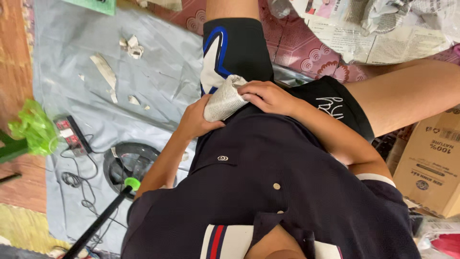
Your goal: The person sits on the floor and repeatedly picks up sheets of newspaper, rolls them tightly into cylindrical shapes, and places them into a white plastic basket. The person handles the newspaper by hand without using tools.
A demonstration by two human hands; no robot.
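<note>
The person sits on the floor, looking down over a dark polo shirt and black shorts, and both hands meet at the lap on a wad of newspaper [224, 101]. The left hand [194, 120] cups the wad from below and behind, its fingers hidden under the paper. The right hand [268, 96] lies over the top end with the fingers curled down around it, so both hands are closed on the paper and neither is spread wide. The wad rests against the shorts, just in front of the belly, and looks loosely rolled and creased rather than flat. Judging by the grip, the work in hand is squeezing or rolling the sheet into a tighter bundle. Tightening it further would call for the two hands to press and turn against each other while the loose edges are kept tucked in. To the left a grey plastic sheet [158, 72] covers the floor, with torn paper scraps [132, 47] lying on it well apart from the hands. A round black fan-like object [132, 160] and some thin cables [76, 180] lie nearer the left elbow. Spread newspapers [383, 38] lie beyond the right knee, and a cardboard box [431, 163] stands at the right.
</note>
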